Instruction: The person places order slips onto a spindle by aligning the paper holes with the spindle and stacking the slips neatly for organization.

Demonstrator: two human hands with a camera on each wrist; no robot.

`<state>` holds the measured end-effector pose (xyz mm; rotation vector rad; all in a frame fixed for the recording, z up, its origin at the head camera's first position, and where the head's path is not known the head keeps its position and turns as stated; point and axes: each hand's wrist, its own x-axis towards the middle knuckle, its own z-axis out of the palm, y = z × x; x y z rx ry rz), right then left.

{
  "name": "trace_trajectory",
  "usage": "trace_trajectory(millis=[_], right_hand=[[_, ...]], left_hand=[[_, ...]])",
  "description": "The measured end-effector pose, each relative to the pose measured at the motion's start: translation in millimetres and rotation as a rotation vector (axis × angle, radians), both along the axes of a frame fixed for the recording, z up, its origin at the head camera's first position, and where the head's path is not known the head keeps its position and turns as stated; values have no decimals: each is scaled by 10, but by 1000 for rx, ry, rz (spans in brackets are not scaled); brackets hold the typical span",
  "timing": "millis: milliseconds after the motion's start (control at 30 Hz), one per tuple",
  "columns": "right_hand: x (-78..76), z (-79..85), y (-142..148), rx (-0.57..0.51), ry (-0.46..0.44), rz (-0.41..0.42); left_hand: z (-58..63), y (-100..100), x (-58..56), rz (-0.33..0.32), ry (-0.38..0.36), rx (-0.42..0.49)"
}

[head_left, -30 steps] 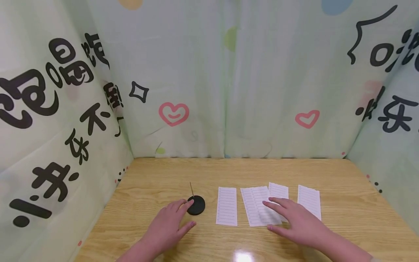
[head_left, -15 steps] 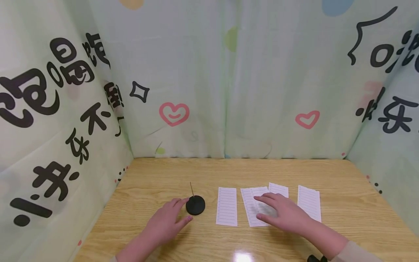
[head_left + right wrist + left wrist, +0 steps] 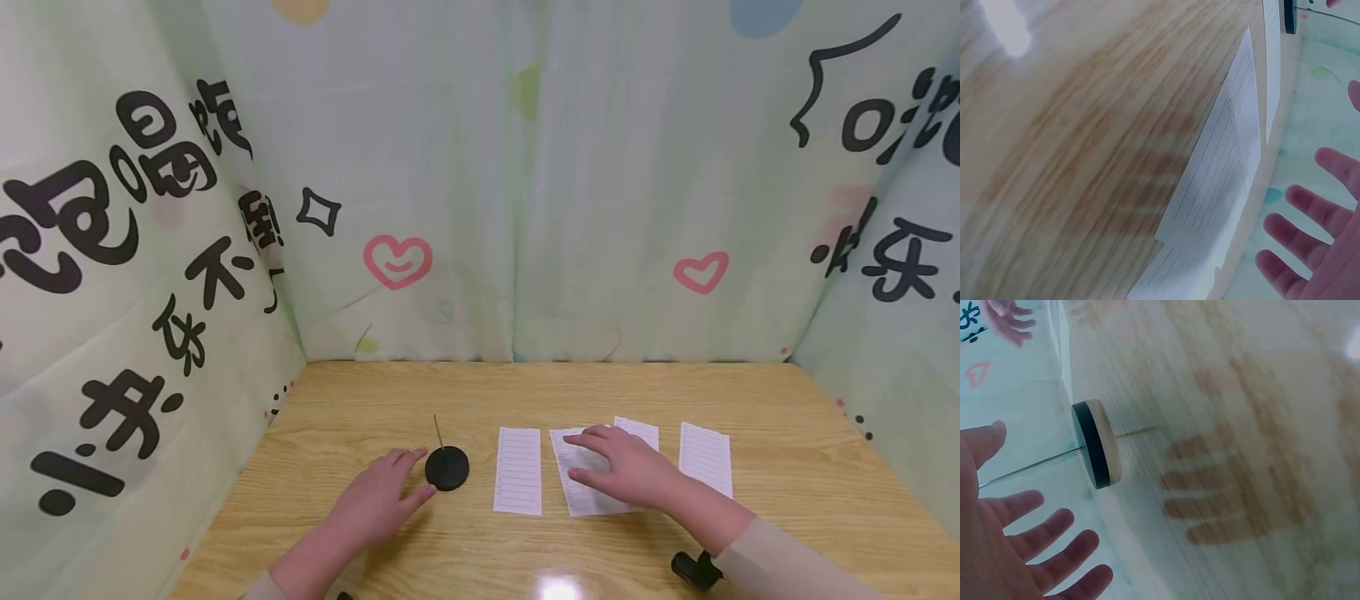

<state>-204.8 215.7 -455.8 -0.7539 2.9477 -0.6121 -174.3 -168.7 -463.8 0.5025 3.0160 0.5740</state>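
Note:
A bill spike (image 3: 447,468) stands on the table, a thin metal rod upright on a black disc base. My left hand (image 3: 377,500) hovers just left of it, fingers spread and apart from the base; the left wrist view shows the spike (image 3: 1092,447) beyond the loose fingers. One lined paper slip (image 3: 517,472) lies alone right of the spike. Overlapping lined slips (image 3: 588,500) lie under my right hand (image 3: 633,467), which holds nothing and partly hides them. In the right wrist view its fingers (image 3: 1304,203) are spread above these slips (image 3: 1216,169).
A further lined slip (image 3: 705,458) lies right of the right hand. The wooden table (image 3: 450,558) is enclosed by printed fabric curtains (image 3: 517,183) at the back and both sides. A black wrist device (image 3: 696,571) shows by the right sleeve (image 3: 780,562).
My right hand has moved left and farther out over the overlapping slips. My left hand has drawn slightly left, away from the spike's base. Spike and slips stay where they were.

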Motion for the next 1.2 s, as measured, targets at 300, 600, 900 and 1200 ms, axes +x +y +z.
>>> trace_trajectory(millis=[300, 600, 900, 1200], right_hand=[[-105, -27, -128, 2, -26, -16], [-286, -82, -366, 19, -24, -30], [-480, -172, -540, 43, -5, -56], [-586, -175, -647, 89, -41, -61]], left_hand=[[-57, 24, -87, 21, -38, 1], [-110, 48, -172, 46, -77, -25], [-141, 92, -242, 67, -110, -66], [-147, 171, -297, 53, -99, -80]])
